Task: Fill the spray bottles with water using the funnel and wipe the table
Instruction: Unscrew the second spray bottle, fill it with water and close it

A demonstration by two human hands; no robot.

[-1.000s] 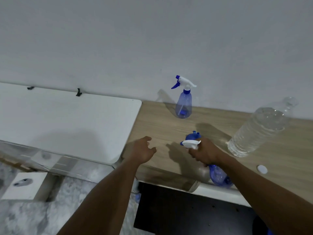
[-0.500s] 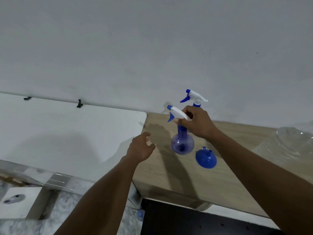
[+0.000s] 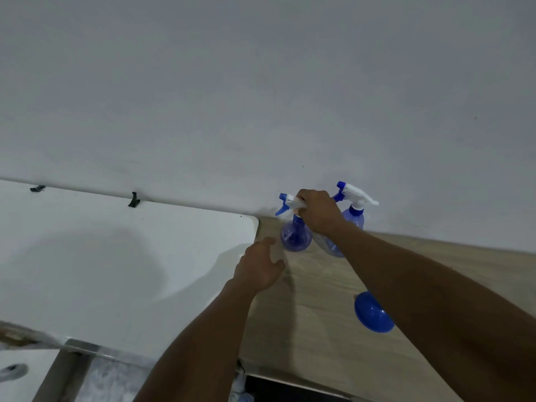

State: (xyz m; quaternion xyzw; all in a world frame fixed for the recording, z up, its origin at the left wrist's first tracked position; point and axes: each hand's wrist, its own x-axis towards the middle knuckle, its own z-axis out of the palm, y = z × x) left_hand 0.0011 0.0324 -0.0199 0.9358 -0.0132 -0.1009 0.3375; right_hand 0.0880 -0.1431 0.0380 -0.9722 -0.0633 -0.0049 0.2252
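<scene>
Against the wall, on the wooden table (image 3: 319,329), the right hand (image 3: 319,214) grasps one spray bottle (image 3: 295,236) by its trigger head, just beside a second (image 3: 355,217). Left hand (image 3: 258,268) hangs loose, empty. Blue funnel (image 3: 372,314) lies aside (filling apparently finished; wiping remains).

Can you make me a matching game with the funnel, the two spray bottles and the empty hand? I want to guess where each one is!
Things:
1. funnel
2. left spray bottle
3. right spray bottle
4. left hand

Places:
A. standing free by the wall
B. held at its top by the right hand
C. open, holding nothing
D. on the wooden table, beside the right forearm

Pairs: 1-D, 2-B, 3-A, 4-C
</scene>
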